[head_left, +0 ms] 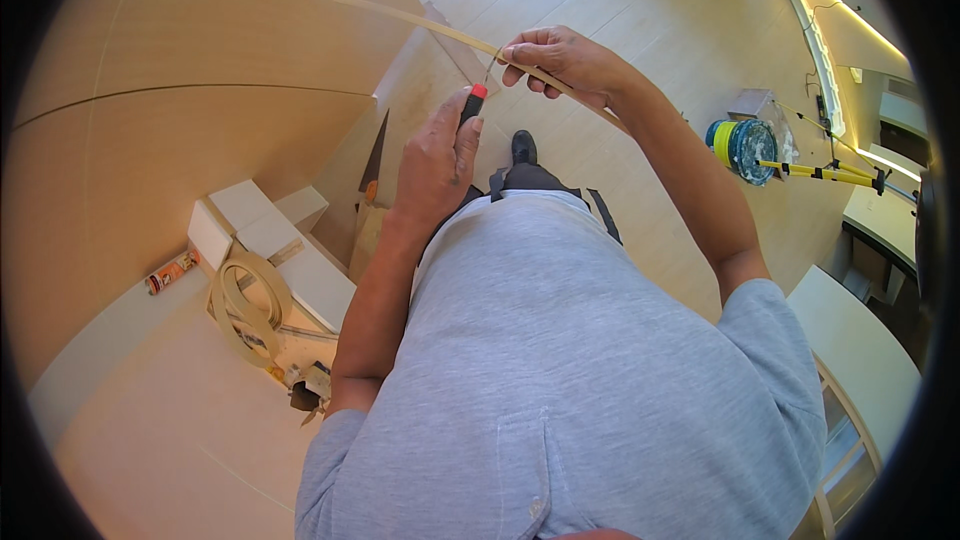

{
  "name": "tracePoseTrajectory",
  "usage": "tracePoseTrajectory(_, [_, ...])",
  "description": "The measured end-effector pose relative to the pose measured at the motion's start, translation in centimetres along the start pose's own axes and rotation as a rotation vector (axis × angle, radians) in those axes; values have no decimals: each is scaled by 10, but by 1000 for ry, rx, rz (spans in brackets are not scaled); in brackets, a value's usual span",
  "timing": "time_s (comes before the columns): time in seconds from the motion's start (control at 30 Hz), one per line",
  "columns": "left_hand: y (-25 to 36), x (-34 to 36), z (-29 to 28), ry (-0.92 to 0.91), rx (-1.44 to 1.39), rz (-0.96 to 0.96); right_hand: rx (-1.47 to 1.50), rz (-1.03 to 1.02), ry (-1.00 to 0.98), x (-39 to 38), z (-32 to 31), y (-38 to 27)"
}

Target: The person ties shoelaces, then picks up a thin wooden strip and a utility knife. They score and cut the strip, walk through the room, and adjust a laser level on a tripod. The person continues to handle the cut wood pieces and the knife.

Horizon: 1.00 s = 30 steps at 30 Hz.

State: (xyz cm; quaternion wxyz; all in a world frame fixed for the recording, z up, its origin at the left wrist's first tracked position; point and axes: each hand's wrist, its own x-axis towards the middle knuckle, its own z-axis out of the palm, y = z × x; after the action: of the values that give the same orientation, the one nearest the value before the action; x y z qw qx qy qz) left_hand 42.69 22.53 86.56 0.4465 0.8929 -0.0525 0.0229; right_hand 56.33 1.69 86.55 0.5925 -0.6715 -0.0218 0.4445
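Filling the lower centre, one grey shirt (560, 340) is seen nearest. Two hands are raised at upper centre. By the left hand (437, 160), one red-and-black handled tool (474, 105) is grasped; by the right hand (570, 65), one narrow pale strip (440, 30) is pinched, its free end projecting toward the upper left of the frame. The tool's thin metal end is brought up just beside the right fingertips; whether the strip is touched cannot be told.

Risk, as judged: the fingertips could be nicked if the metal skids off so narrow an edge; the strip could be bent or twisted, its long end being unsupported.

Farther out, counted: one coiled band (240, 305) (loops overlapping, number unclear) and one orange tube (172, 272), left; one boot (523, 147), centre; one bucket (755, 152), right.
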Motion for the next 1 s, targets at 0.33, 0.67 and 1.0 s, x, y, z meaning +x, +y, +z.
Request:
tracePoseTrajectory(0.33, [2,6,2,-15,-5,8,20,-1,-14,4,-4,3])
tracePoseTrajectory(0.67, [0,10,6,-34,-3,-12,36,6,-23,8,-11,5])
tracePoseTrajectory(1.0, [7,11,5,-19,-51,-71,173,-8,-128,8,-19,11])
